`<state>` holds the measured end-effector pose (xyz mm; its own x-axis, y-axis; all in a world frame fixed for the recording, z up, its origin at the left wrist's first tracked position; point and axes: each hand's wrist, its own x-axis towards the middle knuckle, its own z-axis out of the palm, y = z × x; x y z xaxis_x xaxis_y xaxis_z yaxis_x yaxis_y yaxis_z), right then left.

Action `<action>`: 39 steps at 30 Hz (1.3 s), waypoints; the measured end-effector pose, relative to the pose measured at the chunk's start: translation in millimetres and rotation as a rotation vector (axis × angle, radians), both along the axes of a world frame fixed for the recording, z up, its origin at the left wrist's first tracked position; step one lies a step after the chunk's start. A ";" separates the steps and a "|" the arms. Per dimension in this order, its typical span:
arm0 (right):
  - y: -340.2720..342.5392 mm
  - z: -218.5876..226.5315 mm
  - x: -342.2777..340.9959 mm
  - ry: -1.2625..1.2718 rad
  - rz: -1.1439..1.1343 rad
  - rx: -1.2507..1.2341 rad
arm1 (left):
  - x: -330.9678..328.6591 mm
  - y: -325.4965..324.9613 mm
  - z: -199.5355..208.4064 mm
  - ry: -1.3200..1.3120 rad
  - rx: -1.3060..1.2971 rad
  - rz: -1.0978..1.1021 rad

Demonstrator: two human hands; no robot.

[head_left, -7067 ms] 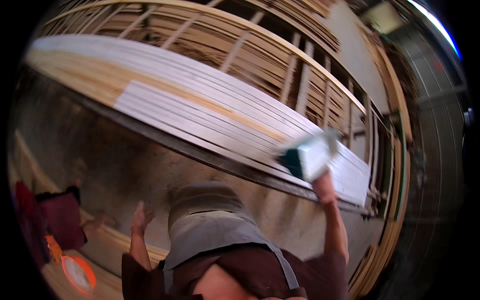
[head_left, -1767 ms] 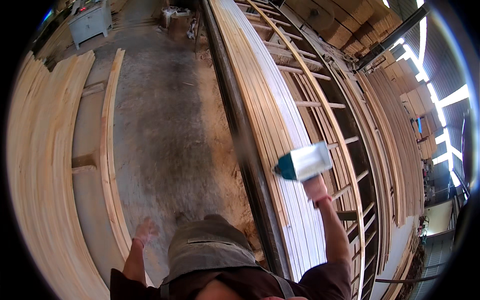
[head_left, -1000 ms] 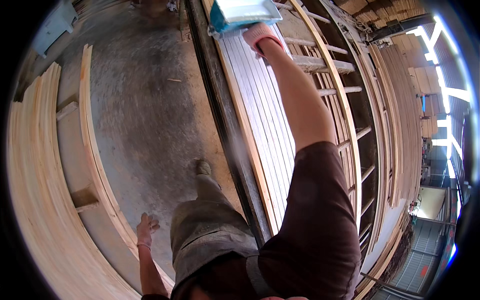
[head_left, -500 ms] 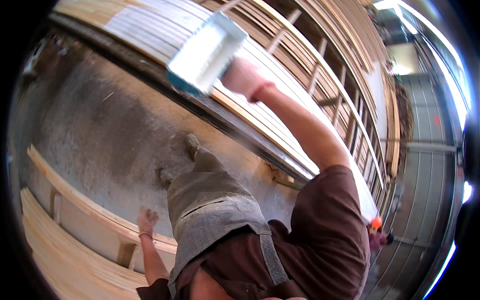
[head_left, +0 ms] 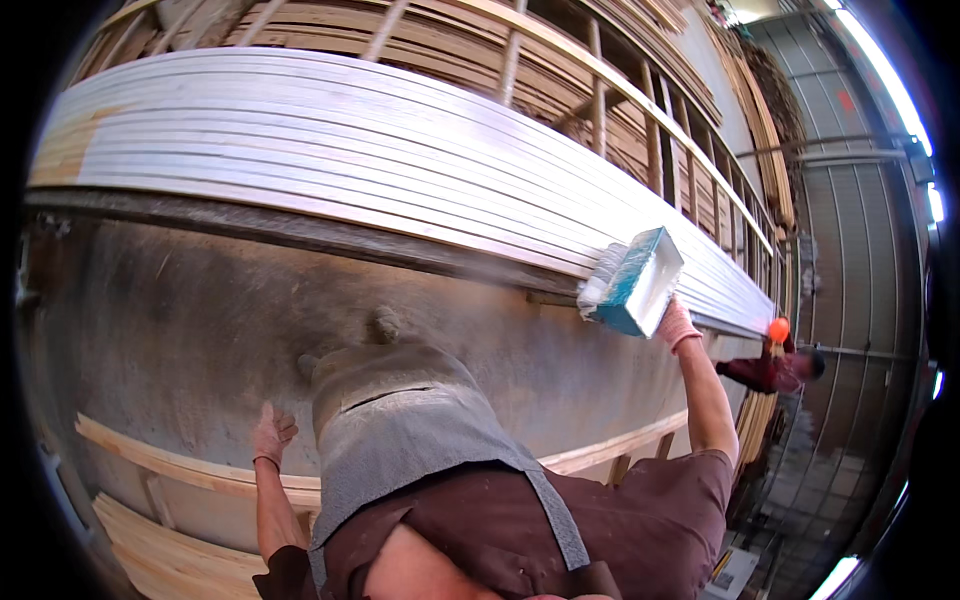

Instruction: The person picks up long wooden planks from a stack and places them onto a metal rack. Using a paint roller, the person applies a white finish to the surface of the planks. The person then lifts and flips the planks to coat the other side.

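Note:
My right hand [head_left: 678, 327], in a pinkish glove, grips one end of a teal, box-shaped paint applicator [head_left: 633, 290] smeared with white. Its hollow side faces right. On its left side a white, bristly or fluffy face [head_left: 600, 277] meets the near edge of the white-coated boards [head_left: 360, 135]; how firmly it presses there is hard to make out. Away from the work, my left hand [head_left: 273, 437] hangs low at my left side, gloved, its fingers loosely apart and holding nothing.
Bare wood [head_left: 62, 150] shows at the boards' left end. Behind stands a wooden rack [head_left: 510, 55] with stacked planks. Another person [head_left: 772, 372] is at the far right end beside something orange. A timber rail [head_left: 180, 465] and planks [head_left: 170, 550] lie behind me.
My right hand has carried the applicator to the right along the boards, and my view has turned with it. My left hand stays low at my side.

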<state>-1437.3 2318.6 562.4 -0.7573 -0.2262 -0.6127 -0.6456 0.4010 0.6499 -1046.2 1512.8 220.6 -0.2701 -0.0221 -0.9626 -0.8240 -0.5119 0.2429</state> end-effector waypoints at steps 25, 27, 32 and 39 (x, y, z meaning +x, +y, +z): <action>103.9 12.4 -70.3 0.225 -0.368 -0.393 | -40.1 86.7 71.9 -0.001 -0.189 -0.042; 39.5 -11.4 -82.9 0.236 -0.106 -0.402 | -28.9 81.4 67.7 0.009 -0.183 -0.030; -167.8 -38.9 -110.9 0.151 0.045 -0.278 | 7.1 91.9 75.5 -0.088 -0.156 0.140; -462.9 -55.3 -182.6 0.174 0.346 -0.530 | 78.6 65.2 45.6 -0.077 -0.166 0.525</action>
